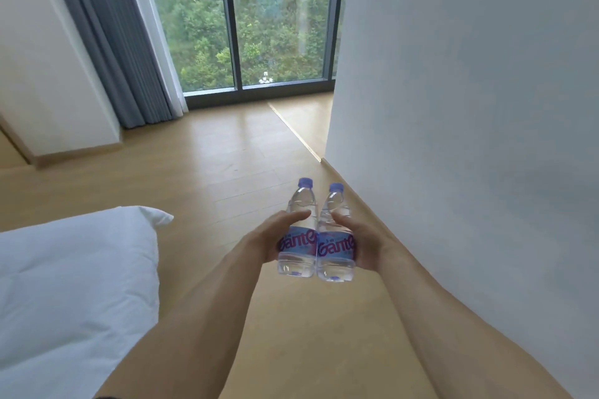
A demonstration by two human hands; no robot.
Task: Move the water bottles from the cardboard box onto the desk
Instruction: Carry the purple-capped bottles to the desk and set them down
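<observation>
Two clear plastic water bottles, the left bottle [297, 230] and the right bottle [335, 236], each with a pale purple cap and a light blue label printed in magenta script, are carried upright and side by side at the centre of the frame, their labels touching. The left hand [275, 236] grips the left bottle from its outer side, thumb laid across the shoulder above the label; the right hand [356, 236] grips the right bottle likewise, thumb over its shoulder, fingers hidden behind. Both bottles hang above a light wooden floor [227, 155], their bases free of any surface. A white wall [470, 107] runs close along the right; a white pillow [74, 272] fills the lower left. Open floor stretches ahead to a tall window [243, 19] and grey curtain [113, 42] at upper left.
</observation>
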